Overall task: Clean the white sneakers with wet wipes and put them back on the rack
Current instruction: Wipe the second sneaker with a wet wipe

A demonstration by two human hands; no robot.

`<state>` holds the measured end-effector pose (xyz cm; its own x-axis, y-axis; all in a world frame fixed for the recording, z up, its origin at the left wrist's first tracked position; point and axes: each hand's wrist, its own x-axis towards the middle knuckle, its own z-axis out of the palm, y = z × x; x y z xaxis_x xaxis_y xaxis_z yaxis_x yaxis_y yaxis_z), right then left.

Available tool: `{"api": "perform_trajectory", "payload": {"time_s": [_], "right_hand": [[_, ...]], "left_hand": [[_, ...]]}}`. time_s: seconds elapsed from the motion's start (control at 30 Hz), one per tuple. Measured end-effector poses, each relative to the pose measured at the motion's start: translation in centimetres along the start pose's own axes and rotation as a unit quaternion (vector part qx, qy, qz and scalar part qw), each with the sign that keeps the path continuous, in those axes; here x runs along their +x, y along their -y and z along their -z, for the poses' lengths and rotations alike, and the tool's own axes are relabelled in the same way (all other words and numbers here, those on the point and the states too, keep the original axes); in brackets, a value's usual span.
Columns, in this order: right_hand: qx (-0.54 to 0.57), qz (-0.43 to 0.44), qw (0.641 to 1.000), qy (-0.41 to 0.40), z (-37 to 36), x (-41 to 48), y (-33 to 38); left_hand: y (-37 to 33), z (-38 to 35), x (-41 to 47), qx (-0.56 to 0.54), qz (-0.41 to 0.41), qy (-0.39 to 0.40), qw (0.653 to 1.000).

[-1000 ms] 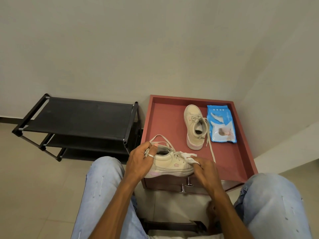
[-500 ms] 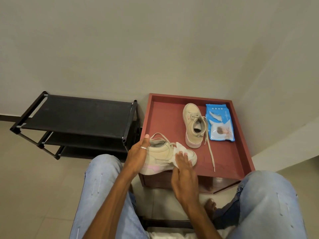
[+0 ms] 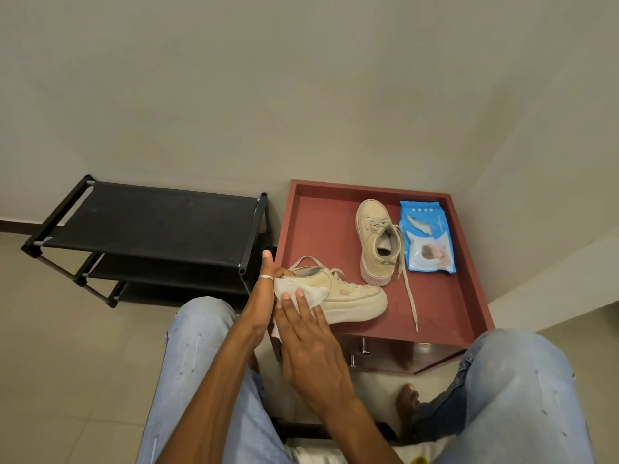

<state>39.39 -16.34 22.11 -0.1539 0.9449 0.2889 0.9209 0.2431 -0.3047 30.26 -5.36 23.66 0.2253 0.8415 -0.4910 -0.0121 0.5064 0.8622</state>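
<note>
The left grip (image 3: 264,296) is closed round the heel of one white sneaker (image 3: 355,296). Its thumb points up, a ring sits on one finger, and fingertips show behind the heel collar. The right grip (image 3: 308,343) is open. Its straight fingers press a white wet wipe (image 3: 301,294) flat against the sneaker's near side by the heel, right beside the left grip.

This sneaker stretches away to the right of both grips, its toe end on the front part of the red table (image 3: 469,262). It looks cream rather than pure white. It has a thick pale platform sole, a small pink mark on its side, and loose laces looping above the tongue. The wipe is crumpled, and a corner hangs below the right grip's fingers.

The second sneaker (image 3: 375,242) stands beyond and to the right of the grips, well apart from them, toe pointing away. It is the same cream colour, and its sole is tinged pink. One untied lace (image 3: 409,296) trails toward the table's front edge. Just right of this sneaker lies a blue pack of wipes (image 3: 427,239), its flap peeled back. Left of the left grip, a black shoe rack (image 3: 150,222) stands on the floor.
</note>
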Motion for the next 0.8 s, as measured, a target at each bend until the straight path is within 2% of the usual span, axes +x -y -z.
{"api": "perform_trajectory", "payload": {"time_s": [0.1,0.23,0.3,0.4,0.5,0.63,0.8], "right_hand": [[0.022,0.003,0.999,-0.048,-0.1,-0.4,-1.3],[0.098,-0.059,0.986,-0.120,-0.4,-0.8,-3.4],[0.100,-0.041,0.988,-0.107,-0.2,-0.5,-2.9],[0.043,0.011,0.998,-0.040,0.1,0.4,-0.9],[0.016,0.015,1.000,0.001,0.2,1.4,0.6],[-0.002,0.000,1.000,-0.001,0.2,1.5,0.4],[-0.012,0.029,0.999,-0.026,-0.5,1.6,-0.6]], "left_hand": [[-0.1,0.0,-0.2,-0.005,0.007,0.002,1.000],[0.1,0.0,0.1,0.000,0.018,-0.018,1.000],[0.2,0.1,0.1,-0.006,0.020,-0.018,1.000],[0.2,0.1,-0.1,-0.009,0.020,-0.015,1.000],[0.3,0.1,-0.3,-0.021,0.037,0.006,0.999],[0.1,0.0,-0.6,-0.037,0.045,0.038,0.998],[0.1,-0.1,-0.3,-0.025,0.006,0.004,1.000]]}}
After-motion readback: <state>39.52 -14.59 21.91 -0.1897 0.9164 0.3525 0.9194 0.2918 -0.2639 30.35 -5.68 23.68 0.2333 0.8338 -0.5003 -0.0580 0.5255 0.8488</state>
